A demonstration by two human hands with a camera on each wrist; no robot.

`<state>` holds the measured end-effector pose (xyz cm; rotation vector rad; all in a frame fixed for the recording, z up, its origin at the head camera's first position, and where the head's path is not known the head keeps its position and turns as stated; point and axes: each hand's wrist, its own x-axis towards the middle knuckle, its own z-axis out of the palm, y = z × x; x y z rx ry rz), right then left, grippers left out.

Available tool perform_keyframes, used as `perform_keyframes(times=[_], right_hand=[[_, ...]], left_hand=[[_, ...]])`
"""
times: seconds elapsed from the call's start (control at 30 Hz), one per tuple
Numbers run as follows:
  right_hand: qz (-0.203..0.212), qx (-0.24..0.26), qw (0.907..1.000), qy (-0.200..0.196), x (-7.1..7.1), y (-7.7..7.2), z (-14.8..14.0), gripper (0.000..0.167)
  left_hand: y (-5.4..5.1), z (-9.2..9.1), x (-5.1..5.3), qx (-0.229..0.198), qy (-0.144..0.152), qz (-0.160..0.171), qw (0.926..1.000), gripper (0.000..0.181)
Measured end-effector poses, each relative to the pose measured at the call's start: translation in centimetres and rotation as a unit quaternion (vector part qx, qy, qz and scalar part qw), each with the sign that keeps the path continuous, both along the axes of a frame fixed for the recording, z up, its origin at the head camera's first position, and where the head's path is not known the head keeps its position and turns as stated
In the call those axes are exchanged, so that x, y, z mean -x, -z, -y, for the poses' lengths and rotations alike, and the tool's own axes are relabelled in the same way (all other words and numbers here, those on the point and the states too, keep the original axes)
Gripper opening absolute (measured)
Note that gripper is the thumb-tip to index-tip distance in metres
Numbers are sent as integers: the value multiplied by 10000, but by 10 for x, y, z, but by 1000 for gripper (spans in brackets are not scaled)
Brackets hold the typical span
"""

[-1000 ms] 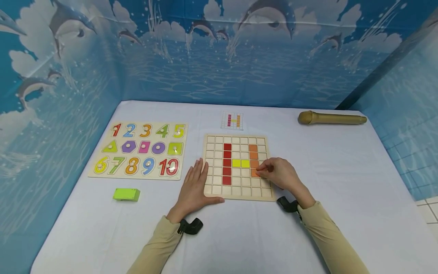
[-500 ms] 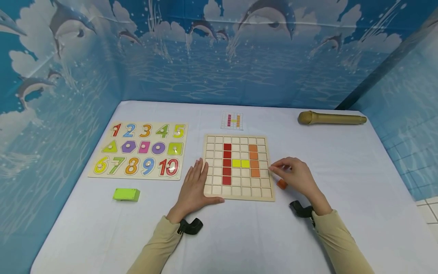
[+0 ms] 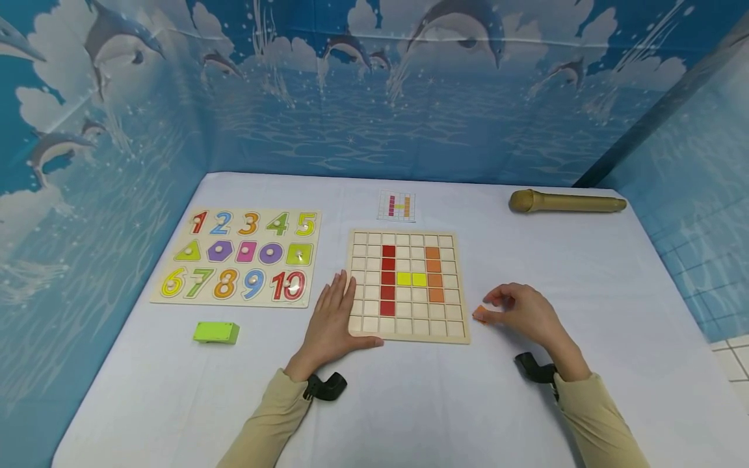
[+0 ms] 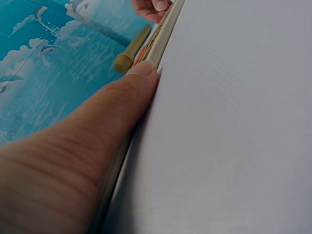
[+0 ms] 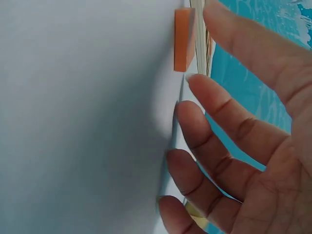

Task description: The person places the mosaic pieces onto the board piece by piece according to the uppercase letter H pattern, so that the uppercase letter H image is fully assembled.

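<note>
My left hand (image 3: 330,325) lies with straight fingers along the left edge of the wooden grid board (image 3: 367,326), its thumb against the front edge. Red tiles (image 3: 389,279) and orange tiles (image 3: 433,260) form two upright columns on the board, with two yellow tiles (image 3: 411,279) between them. Right of the board, my right hand (image 3: 526,315) hovers low over the table by a loose orange tile (image 3: 481,314). In the right wrist view the thumb and index finger stand apart around this orange tile (image 5: 183,41); no pinch shows.
A small pattern card (image 3: 397,206) lies behind the board. To the left are a number and shape puzzle (image 3: 236,257) and a green block (image 3: 216,332). A brown microphone-shaped object (image 3: 567,201) lies at the back right of the white-covered table (image 3: 427,403).
My right hand has left the orange column and moved right and toward me, off the board, to the loose orange tile. My left hand has not moved.
</note>
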<state>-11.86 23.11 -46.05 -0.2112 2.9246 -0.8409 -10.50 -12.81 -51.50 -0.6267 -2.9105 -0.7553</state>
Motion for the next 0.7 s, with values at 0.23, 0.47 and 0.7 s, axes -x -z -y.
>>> perform_keyframes(times=[0.23,0.47,0.7], right_hand=[[-57,-116,9999,-110,-6,1,0,33],[21,120,9997,-189,-9,2,2,27],[186,331,9992,-81,-13,3,6,26]], left_hand=[[0,0,0,2,8,-27,10000,122],[0,0,0,-43,-3,-19,10000,122],[1,0,0,-54,21,-65,10000,121]])
